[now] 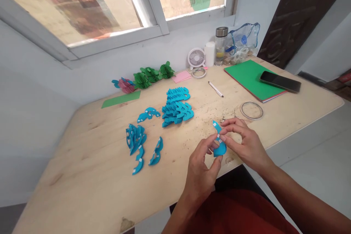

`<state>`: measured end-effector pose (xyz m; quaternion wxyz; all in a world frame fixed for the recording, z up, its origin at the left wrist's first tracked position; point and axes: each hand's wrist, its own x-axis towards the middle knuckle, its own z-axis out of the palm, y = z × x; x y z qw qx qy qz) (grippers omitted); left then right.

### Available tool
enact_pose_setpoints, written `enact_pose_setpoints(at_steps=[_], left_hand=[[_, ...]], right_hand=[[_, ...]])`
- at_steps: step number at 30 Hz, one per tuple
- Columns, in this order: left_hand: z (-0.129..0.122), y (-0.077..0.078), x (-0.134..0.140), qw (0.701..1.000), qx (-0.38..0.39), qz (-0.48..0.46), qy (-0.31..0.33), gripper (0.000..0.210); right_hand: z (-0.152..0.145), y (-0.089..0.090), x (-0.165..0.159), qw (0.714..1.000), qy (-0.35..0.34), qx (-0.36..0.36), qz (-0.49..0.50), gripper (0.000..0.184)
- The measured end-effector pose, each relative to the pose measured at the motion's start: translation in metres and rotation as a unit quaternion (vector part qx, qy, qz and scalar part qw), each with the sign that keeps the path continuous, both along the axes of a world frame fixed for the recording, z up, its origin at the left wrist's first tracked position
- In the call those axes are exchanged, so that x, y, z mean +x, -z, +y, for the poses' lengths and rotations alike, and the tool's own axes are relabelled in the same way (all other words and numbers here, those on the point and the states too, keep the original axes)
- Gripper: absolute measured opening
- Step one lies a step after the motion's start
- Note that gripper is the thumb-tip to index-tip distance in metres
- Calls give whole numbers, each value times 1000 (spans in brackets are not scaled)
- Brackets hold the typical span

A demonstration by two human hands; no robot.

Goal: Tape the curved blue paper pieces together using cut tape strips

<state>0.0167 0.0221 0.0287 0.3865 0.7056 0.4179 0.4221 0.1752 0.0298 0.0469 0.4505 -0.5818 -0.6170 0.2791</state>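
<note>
Between my two hands, over the table's front edge, is a blue scalloped paper piece (220,150) with small white squares on it. My left hand (204,162) pinches its lower end between thumb and fingers. Higher up, my right hand (244,140) has thumb and fingertips closed on the piece near a white square. To the left lie a cluster of folded blue paper pieces (135,139) with white squares and a separate blue piece (156,151). Farther back are another white-marked blue piece (148,114) and stacked blue paper cut-outs (178,111).
A roll of tape (251,110) lies right of my hands, with a pen (215,89) farther back. A phone (280,81) rests on green paper sheets (252,76). Along the wall stand green paper shapes (152,75), a small fan (196,57) and a glass bottle (220,47).
</note>
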Motion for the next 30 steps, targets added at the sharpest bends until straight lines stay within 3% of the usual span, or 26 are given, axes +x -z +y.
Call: enact_pose_setpoints(at_steps=[11,16,25,30], left_hand=[[-4,3,0,998,-43,-47,1,55],[-4,4,-5,998,-33,-21,-41,56],[-1,8,-5,991,67,23,-115,56],[-4,10,-7,993,49,-17,-107,56]], right_hand=[[0,1,-1,1000,6,-4,-18,14],[0,-4,-3,1000,26,-3,3,15],[-15,5,-22,970,-63,-141,185,14],[-14,11,-30,973,-27,-147,178,14]])
